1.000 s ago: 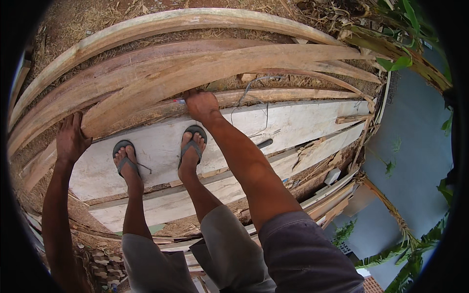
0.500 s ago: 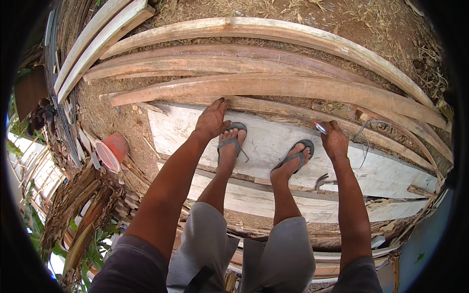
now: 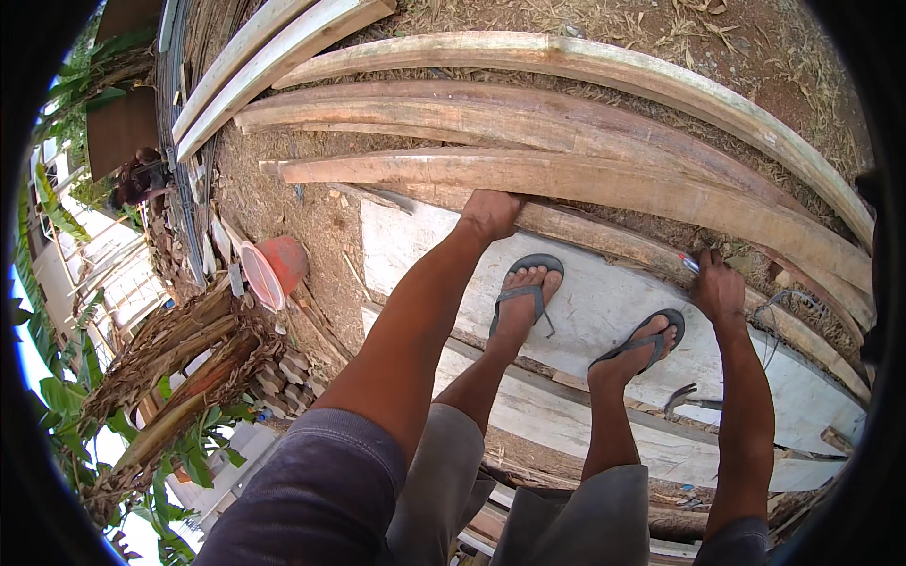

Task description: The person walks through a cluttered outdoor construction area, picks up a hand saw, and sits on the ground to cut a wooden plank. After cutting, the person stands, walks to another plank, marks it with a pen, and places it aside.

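My left hand (image 3: 493, 215) is at a narrow wooden beam (image 3: 604, 238), its fingers curled over the far edge and mostly hidden beneath the longer beam (image 3: 557, 174) just beyond. My right hand (image 3: 720, 289) is closed around a slim red, white and blue pen (image 3: 690, 263), whose red end points to the far left. That hand rests against the same narrow beam, farther to the right. Under my sandalled feet lies a whitish board (image 3: 585, 283), along the near side of the beam.
More long beams (image 3: 453, 104) lie beyond, and two stacked ones (image 3: 274, 75) at the far left. A reddish bucket (image 3: 283, 264) lies tipped at the left. A claw hammer (image 3: 681, 401) and a bent wire (image 3: 779, 311) are near my right arm. Dry banana stems (image 3: 179, 368) stand at the left.
The view has swung so that things sit farther right. My left hand has slid its fingers in between the two beams. My right hand has come down onto the narrow beam with the pen.
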`<state>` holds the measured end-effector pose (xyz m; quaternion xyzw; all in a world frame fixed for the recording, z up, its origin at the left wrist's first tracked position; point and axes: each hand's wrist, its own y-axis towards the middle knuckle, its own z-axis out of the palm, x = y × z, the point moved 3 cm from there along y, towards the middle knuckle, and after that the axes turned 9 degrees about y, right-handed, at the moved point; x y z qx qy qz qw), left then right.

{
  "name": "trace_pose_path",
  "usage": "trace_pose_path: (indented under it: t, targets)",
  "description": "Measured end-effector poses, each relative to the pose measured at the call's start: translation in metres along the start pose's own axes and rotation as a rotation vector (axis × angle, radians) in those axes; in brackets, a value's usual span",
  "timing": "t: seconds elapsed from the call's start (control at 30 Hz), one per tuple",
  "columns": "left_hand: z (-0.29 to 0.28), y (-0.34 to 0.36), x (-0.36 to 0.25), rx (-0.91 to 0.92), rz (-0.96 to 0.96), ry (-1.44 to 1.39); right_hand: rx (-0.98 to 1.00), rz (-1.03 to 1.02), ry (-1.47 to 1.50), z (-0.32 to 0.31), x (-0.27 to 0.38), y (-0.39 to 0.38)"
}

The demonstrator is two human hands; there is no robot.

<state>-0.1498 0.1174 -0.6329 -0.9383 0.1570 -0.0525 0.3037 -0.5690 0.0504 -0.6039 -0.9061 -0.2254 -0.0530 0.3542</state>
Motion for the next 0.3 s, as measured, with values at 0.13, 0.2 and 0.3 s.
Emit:
trace_pose_path:
  t: [0.13, 0.2, 0.3]
  targets:
    - [-0.018, -0.019, 0.002, 0.091, 0.006, -0.040, 0.031, -0.056, -0.030, -0.019, 0.009, -0.008]
    - [-0.026, -0.029, -0.001, 0.056, 0.019, -0.019, 0.030, -0.062, -0.021, -0.021, 0.009, -0.018]
    - [-0.036, -0.057, -0.008, 0.103, 0.022, 0.007, 0.026, -0.094, 0.005, -0.012, 0.010, -0.039]
